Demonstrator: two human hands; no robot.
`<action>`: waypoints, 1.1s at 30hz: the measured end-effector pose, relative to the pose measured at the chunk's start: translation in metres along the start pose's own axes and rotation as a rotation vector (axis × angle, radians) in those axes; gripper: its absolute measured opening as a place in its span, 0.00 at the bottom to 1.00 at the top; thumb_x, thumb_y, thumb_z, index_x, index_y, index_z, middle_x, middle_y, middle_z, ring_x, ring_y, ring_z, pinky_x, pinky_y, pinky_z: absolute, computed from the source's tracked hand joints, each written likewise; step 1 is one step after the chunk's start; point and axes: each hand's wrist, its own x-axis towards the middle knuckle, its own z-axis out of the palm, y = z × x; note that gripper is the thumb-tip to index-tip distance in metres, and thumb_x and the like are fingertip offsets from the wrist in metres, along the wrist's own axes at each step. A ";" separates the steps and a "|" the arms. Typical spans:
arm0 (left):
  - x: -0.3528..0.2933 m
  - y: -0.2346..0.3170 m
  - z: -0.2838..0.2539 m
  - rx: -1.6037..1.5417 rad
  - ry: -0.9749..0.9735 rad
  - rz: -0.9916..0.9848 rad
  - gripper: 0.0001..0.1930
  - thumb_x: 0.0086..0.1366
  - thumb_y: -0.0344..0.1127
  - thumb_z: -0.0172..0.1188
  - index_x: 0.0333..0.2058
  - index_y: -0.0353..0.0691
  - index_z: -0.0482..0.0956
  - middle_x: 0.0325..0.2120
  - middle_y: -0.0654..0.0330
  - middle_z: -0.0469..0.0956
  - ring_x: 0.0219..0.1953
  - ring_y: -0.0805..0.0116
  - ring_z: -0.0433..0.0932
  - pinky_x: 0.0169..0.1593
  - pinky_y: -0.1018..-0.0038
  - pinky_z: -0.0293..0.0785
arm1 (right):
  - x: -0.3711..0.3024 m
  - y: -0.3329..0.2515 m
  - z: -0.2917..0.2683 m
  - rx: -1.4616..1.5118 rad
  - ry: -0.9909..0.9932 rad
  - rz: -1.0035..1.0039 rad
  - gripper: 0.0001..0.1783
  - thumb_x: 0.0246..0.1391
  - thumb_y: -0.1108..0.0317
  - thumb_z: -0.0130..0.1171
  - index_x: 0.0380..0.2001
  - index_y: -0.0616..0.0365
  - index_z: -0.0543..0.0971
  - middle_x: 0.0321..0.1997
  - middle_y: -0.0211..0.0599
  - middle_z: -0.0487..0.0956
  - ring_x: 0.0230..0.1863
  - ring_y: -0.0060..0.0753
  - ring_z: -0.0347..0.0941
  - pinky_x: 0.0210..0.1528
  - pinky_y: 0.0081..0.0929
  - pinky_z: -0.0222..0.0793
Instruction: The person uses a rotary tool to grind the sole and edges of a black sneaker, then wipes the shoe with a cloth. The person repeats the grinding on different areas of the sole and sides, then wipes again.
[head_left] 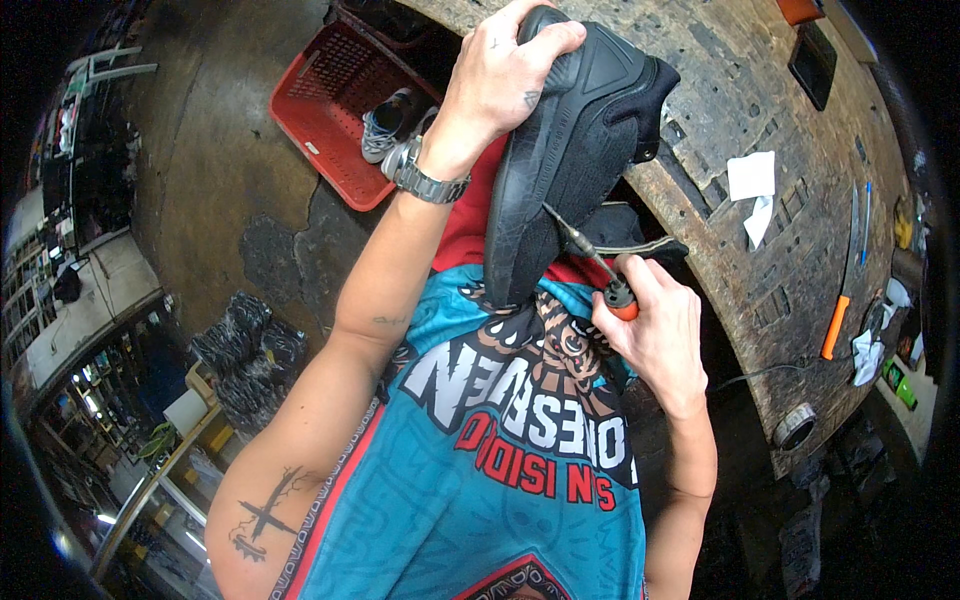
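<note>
A black mesh shoe with a thick rubber sole (585, 135) is held beside the left edge of the worn brown wooden bench (835, 145). The left hand (508, 75) clamps its upper end; the right hand (655, 325) is closed round a slim metal-shafted tool with an orange-and-black handle (580, 241). The step looks like working along the sole seam; next calls for steady tip control.
</note>
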 end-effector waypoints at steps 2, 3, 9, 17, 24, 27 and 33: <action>-0.001 -0.001 0.000 -0.016 -0.003 -0.035 0.08 0.68 0.29 0.57 0.43 0.34 0.79 0.38 0.45 0.76 0.39 0.47 0.79 0.43 0.63 0.76 | 0.001 0.000 0.000 0.009 0.011 0.005 0.16 0.48 0.63 0.72 0.37 0.56 0.77 0.27 0.42 0.78 0.27 0.53 0.79 0.28 0.43 0.74; -0.001 -0.001 0.000 -0.001 -0.003 -0.017 0.08 0.67 0.29 0.57 0.43 0.34 0.79 0.38 0.45 0.76 0.39 0.47 0.79 0.43 0.63 0.76 | 0.001 0.000 0.000 0.013 0.017 0.007 0.16 0.48 0.63 0.72 0.36 0.56 0.77 0.27 0.41 0.78 0.27 0.53 0.79 0.28 0.43 0.73; 0.002 0.000 -0.002 0.042 -0.006 0.026 0.09 0.67 0.29 0.57 0.43 0.34 0.79 0.38 0.45 0.76 0.39 0.48 0.78 0.43 0.63 0.76 | 0.001 -0.001 -0.002 0.018 -0.061 0.066 0.16 0.46 0.67 0.71 0.37 0.61 0.79 0.32 0.46 0.80 0.30 0.52 0.80 0.33 0.40 0.75; 0.009 0.021 -0.005 -0.211 -0.020 -0.399 0.11 0.70 0.32 0.57 0.42 0.28 0.78 0.36 0.46 0.76 0.38 0.52 0.78 0.44 0.66 0.74 | 0.002 -0.002 0.000 0.030 -0.049 0.045 0.16 0.46 0.67 0.71 0.37 0.61 0.79 0.32 0.46 0.81 0.30 0.52 0.80 0.33 0.40 0.75; 0.003 0.010 -0.004 -0.042 -0.023 -0.157 0.10 0.69 0.31 0.57 0.43 0.30 0.78 0.37 0.45 0.76 0.39 0.49 0.78 0.44 0.64 0.75 | 0.004 -0.002 0.001 0.027 -0.062 0.072 0.16 0.46 0.66 0.71 0.37 0.61 0.79 0.32 0.46 0.81 0.30 0.53 0.80 0.33 0.41 0.75; 0.003 0.000 -0.003 0.095 -0.005 0.085 0.09 0.68 0.30 0.57 0.43 0.32 0.79 0.38 0.44 0.76 0.39 0.46 0.78 0.44 0.62 0.76 | 0.004 -0.003 0.001 0.015 -0.052 0.057 0.16 0.46 0.66 0.71 0.37 0.61 0.79 0.32 0.47 0.81 0.30 0.53 0.80 0.34 0.41 0.75; -0.002 -0.001 0.001 0.001 0.006 -0.059 0.09 0.66 0.29 0.58 0.43 0.35 0.80 0.40 0.43 0.76 0.40 0.44 0.79 0.44 0.60 0.77 | 0.005 -0.004 -0.002 0.022 -0.072 0.060 0.16 0.46 0.67 0.70 0.38 0.61 0.79 0.31 0.47 0.80 0.30 0.54 0.80 0.34 0.41 0.75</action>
